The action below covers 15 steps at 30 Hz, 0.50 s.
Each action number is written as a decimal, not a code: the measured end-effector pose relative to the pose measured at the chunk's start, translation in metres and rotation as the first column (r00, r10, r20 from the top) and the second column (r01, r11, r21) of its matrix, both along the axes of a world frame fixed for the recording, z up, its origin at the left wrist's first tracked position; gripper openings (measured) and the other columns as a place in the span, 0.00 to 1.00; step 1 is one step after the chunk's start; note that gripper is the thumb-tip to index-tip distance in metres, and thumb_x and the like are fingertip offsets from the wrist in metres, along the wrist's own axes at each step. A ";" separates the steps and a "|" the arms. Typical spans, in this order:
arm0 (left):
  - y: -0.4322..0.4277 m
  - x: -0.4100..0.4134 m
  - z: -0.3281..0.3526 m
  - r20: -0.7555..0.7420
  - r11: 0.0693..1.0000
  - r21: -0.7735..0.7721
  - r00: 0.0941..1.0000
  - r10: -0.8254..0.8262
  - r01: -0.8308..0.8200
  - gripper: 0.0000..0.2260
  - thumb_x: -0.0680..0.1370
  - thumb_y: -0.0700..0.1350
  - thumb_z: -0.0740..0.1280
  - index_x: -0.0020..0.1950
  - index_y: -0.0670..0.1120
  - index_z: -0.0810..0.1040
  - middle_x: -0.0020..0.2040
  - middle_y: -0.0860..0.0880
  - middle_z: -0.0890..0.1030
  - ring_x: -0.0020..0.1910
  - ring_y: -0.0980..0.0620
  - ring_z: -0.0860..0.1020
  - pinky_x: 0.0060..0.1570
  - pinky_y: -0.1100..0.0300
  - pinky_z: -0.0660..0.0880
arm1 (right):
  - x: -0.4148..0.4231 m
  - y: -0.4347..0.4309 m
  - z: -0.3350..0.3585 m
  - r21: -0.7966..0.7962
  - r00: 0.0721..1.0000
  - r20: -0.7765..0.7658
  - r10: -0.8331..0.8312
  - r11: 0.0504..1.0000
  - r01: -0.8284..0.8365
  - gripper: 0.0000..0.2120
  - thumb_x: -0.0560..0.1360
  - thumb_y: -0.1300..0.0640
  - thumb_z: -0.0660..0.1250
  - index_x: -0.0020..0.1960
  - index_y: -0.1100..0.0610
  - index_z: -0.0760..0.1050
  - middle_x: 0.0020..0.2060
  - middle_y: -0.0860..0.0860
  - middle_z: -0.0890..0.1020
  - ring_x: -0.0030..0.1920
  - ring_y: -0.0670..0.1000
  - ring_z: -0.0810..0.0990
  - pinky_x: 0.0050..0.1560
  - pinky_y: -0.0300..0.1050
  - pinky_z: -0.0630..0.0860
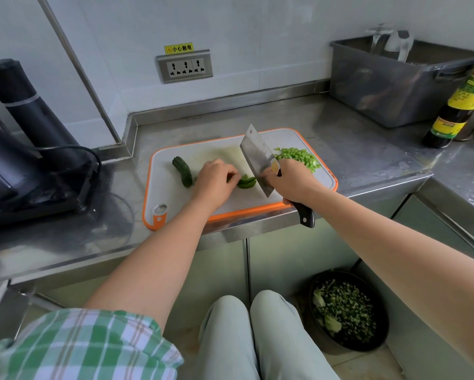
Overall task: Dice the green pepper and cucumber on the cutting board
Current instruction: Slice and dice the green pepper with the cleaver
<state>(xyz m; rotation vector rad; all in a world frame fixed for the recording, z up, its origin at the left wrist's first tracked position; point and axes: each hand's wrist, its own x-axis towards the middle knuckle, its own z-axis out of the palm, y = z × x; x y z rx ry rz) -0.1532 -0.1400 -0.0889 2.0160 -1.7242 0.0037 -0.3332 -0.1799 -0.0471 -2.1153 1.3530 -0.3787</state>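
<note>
A white cutting board (230,204) with an orange rim lies on the steel counter. My left hand (215,182) holds down green pepper pieces (246,181) near the board's middle, fingers curled over them. My right hand (290,182) grips the handle of a cleaver (256,157); its blade stands just right of the pepper pieces. A dark green cucumber piece (182,171) lies at the board's left. A pile of diced green pepper (299,157) sits at the board's far right.
A black appliance (24,149) with a cable stands at the left. A grey plastic tub (395,80) and a sauce bottle (458,105) are at the back right. A dark bin (348,311) with chopped scraps sits on the floor. A wall socket (185,66) is behind.
</note>
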 end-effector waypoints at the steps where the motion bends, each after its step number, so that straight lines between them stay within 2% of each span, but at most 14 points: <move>1: 0.000 0.001 0.000 -0.008 1.000 -0.009 1.000 -0.005 0.005 0.08 0.78 0.47 0.66 0.49 0.45 0.83 0.43 0.45 0.75 0.49 0.43 0.74 0.42 0.59 0.64 | -0.001 0.000 0.000 0.000 1.000 -0.001 0.002 1.000 -0.002 0.08 0.80 0.60 0.56 0.42 0.59 0.65 0.31 0.54 0.72 0.23 0.52 0.75 0.19 0.38 0.67; 5: 0.008 0.013 0.001 0.009 1.000 0.010 1.000 -0.029 0.029 0.11 0.74 0.45 0.69 0.55 0.45 0.83 0.49 0.45 0.76 0.54 0.45 0.72 0.49 0.61 0.65 | -0.001 -0.003 0.000 0.006 1.000 0.020 -0.019 1.000 0.019 0.04 0.80 0.60 0.57 0.49 0.61 0.68 0.33 0.55 0.74 0.24 0.51 0.75 0.21 0.40 0.69; 8: 0.013 0.019 0.001 0.058 0.998 0.021 0.997 -0.053 0.052 0.08 0.75 0.43 0.70 0.53 0.46 0.84 0.47 0.46 0.76 0.52 0.46 0.73 0.46 0.60 0.66 | 0.001 -0.005 -0.002 0.019 0.999 0.033 -0.029 0.999 0.029 0.04 0.79 0.60 0.58 0.48 0.61 0.68 0.34 0.56 0.74 0.23 0.50 0.76 0.20 0.37 0.67; 12: 0.010 0.020 0.003 0.098 1.000 -0.029 0.995 -0.004 0.007 0.05 0.76 0.42 0.67 0.46 0.44 0.82 0.46 0.45 0.79 0.50 0.43 0.74 0.47 0.53 0.70 | 0.000 -0.006 -0.003 0.029 0.998 0.046 -0.034 0.999 0.033 0.04 0.79 0.60 0.58 0.49 0.61 0.68 0.34 0.55 0.74 0.22 0.50 0.76 0.18 0.36 0.66; 15: 0.009 0.016 0.005 0.160 1.000 0.021 0.987 -0.020 0.017 0.07 0.76 0.46 0.66 0.50 0.47 0.81 0.49 0.48 0.80 0.52 0.45 0.74 0.50 0.53 0.71 | -0.001 -0.007 -0.001 0.029 0.998 0.043 -0.036 0.999 0.035 0.04 0.79 0.61 0.57 0.51 0.61 0.68 0.35 0.55 0.75 0.24 0.51 0.77 0.21 0.40 0.69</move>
